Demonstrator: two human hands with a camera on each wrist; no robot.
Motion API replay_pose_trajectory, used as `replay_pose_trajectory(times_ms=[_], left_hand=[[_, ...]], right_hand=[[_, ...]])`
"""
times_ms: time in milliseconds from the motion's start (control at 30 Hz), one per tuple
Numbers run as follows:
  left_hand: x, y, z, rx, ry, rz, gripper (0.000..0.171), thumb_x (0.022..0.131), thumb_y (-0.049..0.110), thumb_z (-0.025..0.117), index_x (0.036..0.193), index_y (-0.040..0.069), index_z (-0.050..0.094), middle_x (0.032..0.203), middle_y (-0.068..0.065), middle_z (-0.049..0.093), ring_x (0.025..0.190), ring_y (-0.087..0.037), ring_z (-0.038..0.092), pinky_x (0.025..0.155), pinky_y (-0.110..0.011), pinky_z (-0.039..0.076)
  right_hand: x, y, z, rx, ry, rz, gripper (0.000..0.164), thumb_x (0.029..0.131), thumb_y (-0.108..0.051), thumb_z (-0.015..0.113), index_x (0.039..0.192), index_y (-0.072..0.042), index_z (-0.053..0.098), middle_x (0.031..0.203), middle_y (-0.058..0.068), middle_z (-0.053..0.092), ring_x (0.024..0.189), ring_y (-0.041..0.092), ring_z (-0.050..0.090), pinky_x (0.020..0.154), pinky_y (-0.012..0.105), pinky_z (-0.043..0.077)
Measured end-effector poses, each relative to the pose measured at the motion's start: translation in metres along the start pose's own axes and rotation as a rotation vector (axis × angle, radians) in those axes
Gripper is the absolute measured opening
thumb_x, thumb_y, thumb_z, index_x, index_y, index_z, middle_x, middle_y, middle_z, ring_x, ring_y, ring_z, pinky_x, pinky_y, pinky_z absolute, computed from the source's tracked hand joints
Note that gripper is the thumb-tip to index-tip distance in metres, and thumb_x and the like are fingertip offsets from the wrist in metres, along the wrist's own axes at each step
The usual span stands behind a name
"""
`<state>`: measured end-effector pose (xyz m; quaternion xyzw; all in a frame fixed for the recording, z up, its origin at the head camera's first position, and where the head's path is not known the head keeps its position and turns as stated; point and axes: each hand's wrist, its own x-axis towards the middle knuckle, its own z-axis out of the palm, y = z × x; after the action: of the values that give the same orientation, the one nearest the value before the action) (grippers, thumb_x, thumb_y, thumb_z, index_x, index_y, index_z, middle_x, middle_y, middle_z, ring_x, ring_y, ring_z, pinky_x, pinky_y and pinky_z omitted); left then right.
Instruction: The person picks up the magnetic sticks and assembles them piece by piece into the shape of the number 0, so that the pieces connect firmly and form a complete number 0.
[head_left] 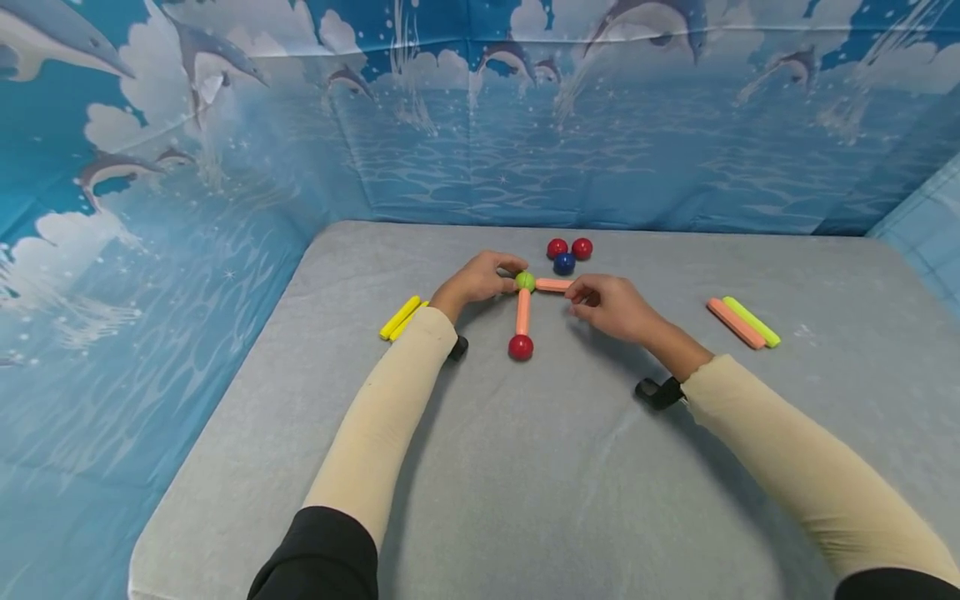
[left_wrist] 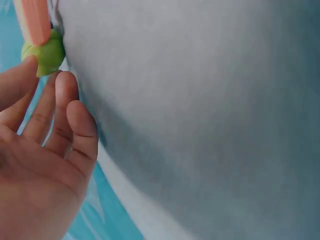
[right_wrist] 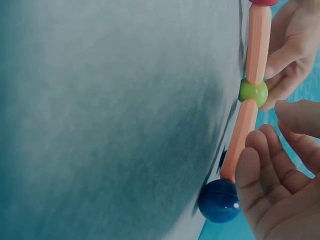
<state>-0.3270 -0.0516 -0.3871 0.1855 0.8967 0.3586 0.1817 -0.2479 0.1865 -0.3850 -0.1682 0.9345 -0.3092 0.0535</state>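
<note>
The left hand (head_left: 483, 277) pinches the green ball (head_left: 526, 282), on the far half of the table (head_left: 525, 467). One orange stick (head_left: 522, 313) runs from it to the near side and meets a red ball (head_left: 521, 347). Another orange stick (head_left: 552, 285) goes right, with a big blue ball (right_wrist: 220, 201) at its end. The right hand (head_left: 611, 308) is over that end. Its fingers bend loosely and seem to grip nothing; I can't tell if they touch the stick.

If the left hand twists or tugs, a stick may pop out of the green ball. If the right hand pushes crooked, its stick may swing sideways. It could also bump the small bunch just past that stick, two red balls (head_left: 557, 247) and a blue one (head_left: 564, 264). Balls roll, so they might reach the far edge by the curtain (head_left: 465, 150). Two yellow sticks (head_left: 400, 317) lie near the left edge, where the left sleeve (head_left: 382, 400) could sweep them off. The most room for moving is near, between the arms.
</note>
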Motion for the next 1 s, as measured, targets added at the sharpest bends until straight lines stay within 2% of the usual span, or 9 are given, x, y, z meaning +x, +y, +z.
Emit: replay_pose_trajectory(times_ms=[133,300,433,567,733,1000], left_hand=[[-0.008,0.002,-0.010,0.056,0.015,0.008,0.042,0.101,0.013,0.055,0.142,0.014,0.054,0.142,-0.007,0.056,0.129,-0.022,0.052,0.100,-0.039,0.051],[-0.030,0.002,-0.032,0.125,0.031,0.026,0.041,0.102,0.014,0.052,0.143,0.012,0.053,0.141,-0.008,0.056,0.129,-0.025,0.052,0.104,-0.041,0.048],[-0.048,-0.003,-0.043,0.131,0.018,0.056,0.041,0.102,0.013,0.053,0.143,0.008,0.053,0.142,-0.011,0.056,0.131,-0.027,0.051,0.107,-0.042,0.046],[-0.064,-0.010,-0.047,0.139,0.000,0.079,0.040,0.101,0.013,0.054,0.141,0.006,0.054,0.142,-0.013,0.056,0.131,-0.029,0.051,0.108,-0.043,0.045],[-0.082,-0.023,-0.049,0.150,-0.005,0.071,0.040,0.102,0.015,0.054,0.140,0.006,0.055,0.142,-0.013,0.056,0.129,-0.031,0.052,0.108,-0.045,0.045],[-0.105,-0.048,-0.053,0.140,0.021,0.052,0.037,0.101,0.017,0.055,0.137,0.007,0.058,0.140,-0.012,0.059,0.121,-0.031,0.056,0.104,-0.047,0.046]], right_hand=[[0.007,0.000,0.001,-0.042,0.036,-0.030,0.023,0.094,-0.006,0.063,0.117,-0.001,0.065,0.111,0.017,0.067,0.097,0.029,0.062,0.085,0.046,0.055],[0.022,-0.010,0.003,-0.080,0.103,-0.088,0.021,0.092,-0.006,0.067,0.113,-0.004,0.067,0.108,0.014,0.068,0.095,0.028,0.063,0.084,0.046,0.055],[0.033,-0.017,0.005,-0.102,0.130,-0.155,0.024,0.090,-0.010,0.072,0.114,-0.005,0.069,0.111,0.013,0.068,0.098,0.028,0.064,0.086,0.046,0.056],[0.043,-0.021,0.008,-0.142,0.101,-0.171,0.033,0.089,-0.014,0.074,0.121,-0.008,0.068,0.120,0.014,0.065,0.104,0.030,0.062,0.088,0.045,0.057],[0.054,-0.022,0.011,-0.153,0.016,-0.127,0.040,0.089,-0.011,0.072,0.129,-0.010,0.065,0.133,0.014,0.059,0.115,0.031,0.057,0.092,0.046,0.056],[0.064,-0.017,0.016,-0.097,-0.013,-0.119,0.040,0.090,-0.008,0.070,0.129,-0.009,0.066,0.126,0.012,0.065,0.108,0.026,0.058,0.092,0.043,0.055]])
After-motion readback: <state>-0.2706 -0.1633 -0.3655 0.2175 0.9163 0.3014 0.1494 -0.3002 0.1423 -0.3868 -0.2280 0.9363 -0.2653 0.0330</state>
